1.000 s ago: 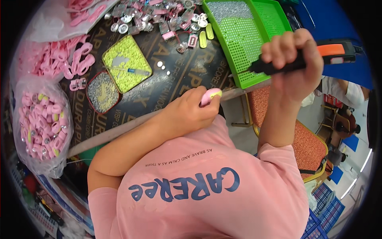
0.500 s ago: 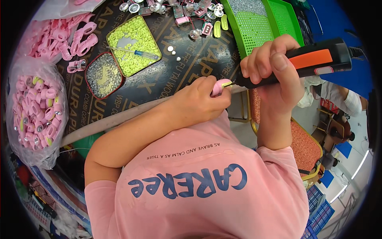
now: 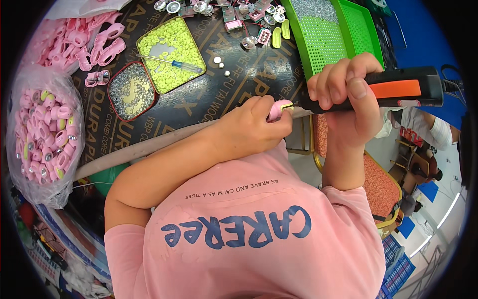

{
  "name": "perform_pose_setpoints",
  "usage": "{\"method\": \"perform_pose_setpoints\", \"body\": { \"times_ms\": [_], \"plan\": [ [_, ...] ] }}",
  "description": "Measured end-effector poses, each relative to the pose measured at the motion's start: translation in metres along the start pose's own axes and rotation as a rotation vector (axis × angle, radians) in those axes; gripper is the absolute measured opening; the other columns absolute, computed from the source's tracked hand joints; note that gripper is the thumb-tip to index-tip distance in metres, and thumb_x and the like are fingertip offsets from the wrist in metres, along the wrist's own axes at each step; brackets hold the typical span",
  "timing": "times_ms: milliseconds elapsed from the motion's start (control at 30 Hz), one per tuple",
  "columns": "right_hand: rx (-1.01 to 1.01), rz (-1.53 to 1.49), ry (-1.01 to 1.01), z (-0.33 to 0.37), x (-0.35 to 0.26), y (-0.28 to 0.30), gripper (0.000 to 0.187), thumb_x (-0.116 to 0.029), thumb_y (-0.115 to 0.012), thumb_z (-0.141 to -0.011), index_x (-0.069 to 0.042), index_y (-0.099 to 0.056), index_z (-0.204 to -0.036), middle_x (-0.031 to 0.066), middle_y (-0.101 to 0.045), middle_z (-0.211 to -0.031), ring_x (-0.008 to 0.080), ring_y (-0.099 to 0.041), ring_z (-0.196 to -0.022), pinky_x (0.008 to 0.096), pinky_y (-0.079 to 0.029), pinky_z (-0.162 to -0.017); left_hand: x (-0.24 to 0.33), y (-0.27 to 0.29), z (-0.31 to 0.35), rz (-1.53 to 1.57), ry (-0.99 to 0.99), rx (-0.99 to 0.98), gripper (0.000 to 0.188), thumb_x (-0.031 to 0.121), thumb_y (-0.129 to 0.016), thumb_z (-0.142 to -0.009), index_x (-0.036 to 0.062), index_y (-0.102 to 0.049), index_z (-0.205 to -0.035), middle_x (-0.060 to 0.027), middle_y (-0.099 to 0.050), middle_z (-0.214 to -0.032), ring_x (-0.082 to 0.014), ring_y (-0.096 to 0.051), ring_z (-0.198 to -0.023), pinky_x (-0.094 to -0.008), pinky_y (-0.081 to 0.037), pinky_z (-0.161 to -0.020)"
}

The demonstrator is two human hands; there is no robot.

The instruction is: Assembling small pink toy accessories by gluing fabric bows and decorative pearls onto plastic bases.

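Observation:
A small pink plastic housing [image 3: 275, 112] with a yellow-green insert is pinched in my left hand [image 3: 256, 123], just above the table's front edge. My right hand [image 3: 348, 94] wraps round a black electric screwdriver [image 3: 396, 88] with an orange panel, held almost level. Its thin bit points left and meets the yellow-green part of the housing; whether a screw sits at the tip is too small to tell. My fingers hide the housing's lower side.
A tin of yellow-green pieces [image 3: 196, 52] has a screwdriver [image 3: 184, 66] across it. Beside it is a tin of small clear pieces [image 3: 130, 94]. A bag of pink housings [image 3: 47, 139] lies left, lamp parts [image 3: 244, 22] and a green tray [image 3: 326, 45] far off.
The electric screwdriver and my right hand have shifted slightly right and down, with the handle now closer to level. My left hand keeps its hold on the pink housing.

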State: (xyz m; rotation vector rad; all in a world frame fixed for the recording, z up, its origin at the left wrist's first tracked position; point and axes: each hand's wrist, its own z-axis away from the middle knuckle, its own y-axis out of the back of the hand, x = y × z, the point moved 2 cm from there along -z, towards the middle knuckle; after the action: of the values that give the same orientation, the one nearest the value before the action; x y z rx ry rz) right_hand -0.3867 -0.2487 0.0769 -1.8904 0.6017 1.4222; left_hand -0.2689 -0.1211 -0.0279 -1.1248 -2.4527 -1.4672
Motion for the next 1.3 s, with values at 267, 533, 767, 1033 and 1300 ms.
{"method": "perform_pose_setpoints", "body": {
  "times_ms": [267,533,767,1033,1300],
  "plan": [
    [-0.035,-0.006,-0.014,0.000,-0.002,0.004,0.018,-0.021,-0.062,-0.096,-0.010,-0.048,-0.097,0.0034,-0.051,-0.072,0.0176,-0.052,-0.059,0.0387,-0.047,-0.065,-0.001,0.002,-0.002,0.021,-0.003,0.046,0.034,0.008,-0.072,-0.075,0.0013,-0.063,-0.107,-0.0105,-0.054,-0.090,-0.0280,-0.060,-0.084,-0.0360,-0.054,-0.067],
    [-0.050,0.016,-0.017,-0.002,-0.002,-0.003,0.020,-0.019,-0.064,-0.095,-0.010,-0.047,-0.097,0.0035,-0.051,-0.071,0.0178,-0.052,-0.059,0.0382,-0.047,-0.064,-0.001,0.002,-0.003,0.013,-0.016,0.051,0.034,0.008,-0.072,-0.076,0.0025,-0.063,-0.108,-0.0115,-0.053,-0.085,-0.0263,-0.058,-0.076,-0.0340,-0.051,-0.062],
    [0.016,-0.075,-0.056,-0.003,0.001,-0.009,0.026,0.002,-0.069,-0.086,-0.006,-0.046,-0.094,0.0092,-0.060,-0.070,0.0154,-0.058,-0.056,0.0341,-0.053,-0.062,-0.001,0.007,-0.006,0.000,-0.028,0.044,0.034,0.008,-0.071,-0.077,0.0040,-0.063,-0.110,-0.0092,-0.050,-0.081,-0.0246,-0.056,-0.071,-0.0344,-0.050,-0.060],
    [-0.063,0.158,0.079,0.004,0.002,-0.016,0.029,0.008,-0.070,-0.080,-0.006,-0.047,-0.092,0.0089,-0.062,-0.072,0.0147,-0.061,-0.061,0.0291,-0.054,-0.063,0.001,0.005,-0.003,-0.015,-0.012,0.017,0.029,0.010,-0.069,-0.074,0.0042,-0.060,-0.102,-0.0046,-0.051,-0.082,-0.0226,-0.055,-0.076,-0.0319,-0.050,-0.060],
    [-0.117,0.254,0.099,0.012,0.001,-0.024,0.020,-0.001,-0.064,-0.090,-0.010,-0.046,-0.093,0.0071,-0.056,-0.069,0.0181,-0.053,-0.057,0.0379,-0.051,-0.061,-0.002,0.003,-0.002,0.133,0.042,0.030,0.026,0.009,-0.068,-0.075,0.0078,-0.060,-0.100,-0.0039,-0.050,-0.080,-0.0228,-0.054,-0.075,-0.0326,-0.049,-0.059]
  ]
}}
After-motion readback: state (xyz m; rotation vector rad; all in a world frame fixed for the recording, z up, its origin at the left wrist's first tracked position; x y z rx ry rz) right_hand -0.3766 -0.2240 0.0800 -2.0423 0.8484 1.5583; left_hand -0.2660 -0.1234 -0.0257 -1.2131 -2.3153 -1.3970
